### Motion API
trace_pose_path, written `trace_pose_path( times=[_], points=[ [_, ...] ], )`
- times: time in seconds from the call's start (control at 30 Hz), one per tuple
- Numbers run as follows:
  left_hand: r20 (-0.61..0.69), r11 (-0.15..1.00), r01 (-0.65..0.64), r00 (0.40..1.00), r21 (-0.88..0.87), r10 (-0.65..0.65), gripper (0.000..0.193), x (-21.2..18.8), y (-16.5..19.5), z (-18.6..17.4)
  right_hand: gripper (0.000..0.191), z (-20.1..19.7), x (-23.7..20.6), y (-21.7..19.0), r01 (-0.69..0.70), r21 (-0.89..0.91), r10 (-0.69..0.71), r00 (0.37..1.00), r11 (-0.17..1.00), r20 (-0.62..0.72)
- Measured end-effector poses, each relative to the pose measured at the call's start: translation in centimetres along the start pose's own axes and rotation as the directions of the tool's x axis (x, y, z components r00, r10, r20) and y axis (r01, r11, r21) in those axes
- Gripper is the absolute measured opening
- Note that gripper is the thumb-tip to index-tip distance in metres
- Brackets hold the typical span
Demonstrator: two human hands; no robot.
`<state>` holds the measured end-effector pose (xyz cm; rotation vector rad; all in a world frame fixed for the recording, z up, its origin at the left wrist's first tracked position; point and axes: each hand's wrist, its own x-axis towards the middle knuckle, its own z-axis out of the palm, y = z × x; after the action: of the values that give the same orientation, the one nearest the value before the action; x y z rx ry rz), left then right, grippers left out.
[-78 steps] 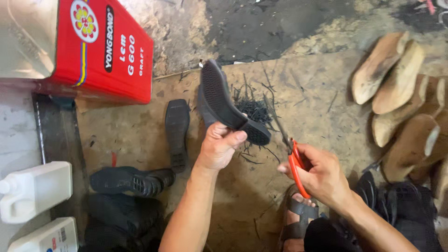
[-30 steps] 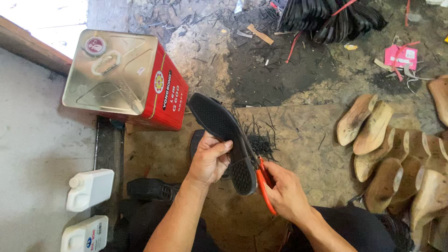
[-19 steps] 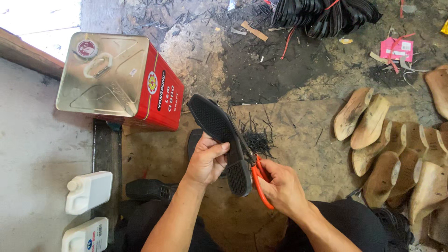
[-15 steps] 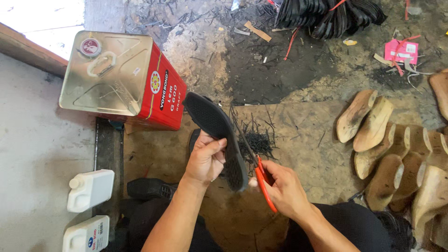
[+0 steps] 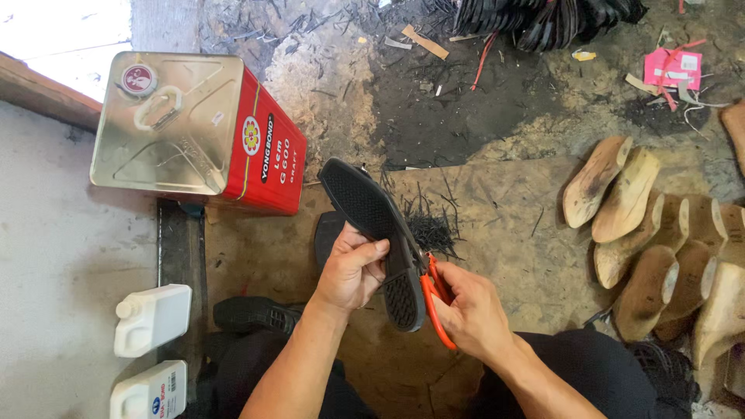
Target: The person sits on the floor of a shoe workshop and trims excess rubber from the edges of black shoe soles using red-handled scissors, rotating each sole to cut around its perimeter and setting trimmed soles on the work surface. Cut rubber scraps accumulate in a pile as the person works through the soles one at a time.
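A large square tin can [image 5: 194, 132] with red sides and a silver top stands on the floor at the upper left. Two white plastic jugs [image 5: 151, 320] sit below it. Wooden shoe lasts [image 5: 644, 233] lie clustered at the right. A heap of black soles [image 5: 543, 14] sits at the top, pink paper [image 5: 672, 67] near it, and black trimmings [image 5: 431, 230] on the brown mat [image 5: 504, 202].

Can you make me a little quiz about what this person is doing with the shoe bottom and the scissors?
1. True or false: the left hand holds the black sole.
2. Which hand holds the orange scissors? A) left B) right C) neither
3. Fill in: the red can stands to the ____ of the sole in the picture.

Key: 1 true. 2 B, the right hand. 3 left.
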<state>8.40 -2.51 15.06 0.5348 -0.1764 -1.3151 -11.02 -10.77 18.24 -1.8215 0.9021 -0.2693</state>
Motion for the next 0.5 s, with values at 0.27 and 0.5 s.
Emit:
trace_pose_path(
  times=[0.27, 0.5],
  points=[
    [-0.019, 0.996, 0.019, 1.000, 0.084, -0.017, 0.043, -0.3, 1.0, -0.5, 0.029, -0.8, 0.2, -0.7, -0.030, -0.024, 0.031, 0.998, 0.999, 0.047],
    [-0.030, 0.987, 0.042, 0.999, 0.156, -0.038, 0.045, -0.1, 2.1, -0.8, 0.032, -1.4, 0.2, -0.9, -0.033, -0.046, 0.038, 0.994, 0.998, 0.099]
  ],
)
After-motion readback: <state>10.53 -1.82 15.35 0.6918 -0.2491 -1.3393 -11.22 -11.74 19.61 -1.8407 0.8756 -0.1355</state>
